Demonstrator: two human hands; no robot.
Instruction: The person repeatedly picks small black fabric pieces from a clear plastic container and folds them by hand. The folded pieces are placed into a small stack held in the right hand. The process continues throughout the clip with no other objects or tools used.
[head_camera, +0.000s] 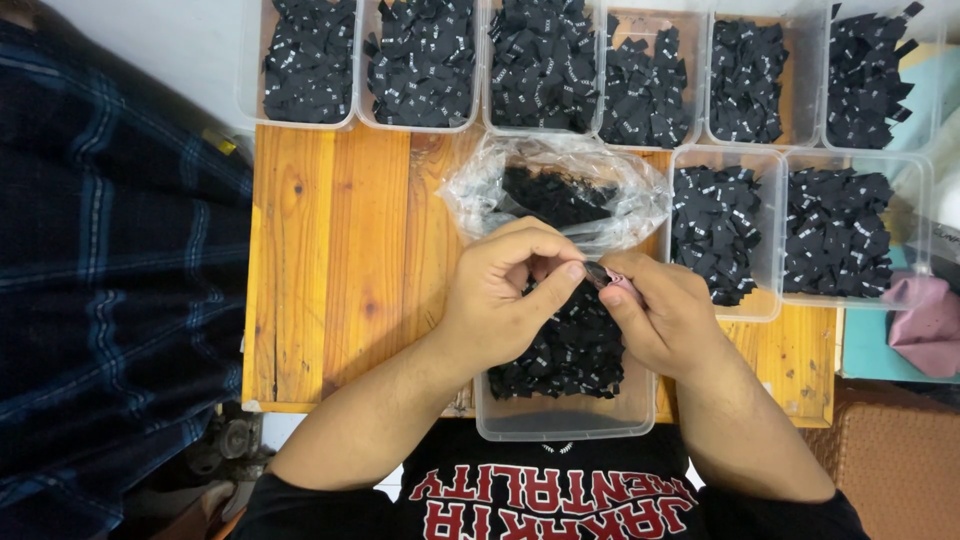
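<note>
Wooden table (340, 260) is showing an orange-stained, semi-gloss varnished plank surface with visible grain and knots. Clear plastic tubs (560, 425) are looking smooth and slightly frosted. Black woven labels (570, 355) inside them are reading as matt cloth with white thread marks. Clear plastic bag (500, 185) is looking thin, crinkled and glossy. Small piece pinched between left hand (505, 300) and right hand (665, 310) is possibly pink fabric, too hidden to tell. Plaid cloth (110, 260) at the left is looking soft, matt, dark blue.

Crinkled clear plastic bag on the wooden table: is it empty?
No, the crinkled clear plastic bag holds a heap of small black fabric labels, lying just beyond both hands.
</note>
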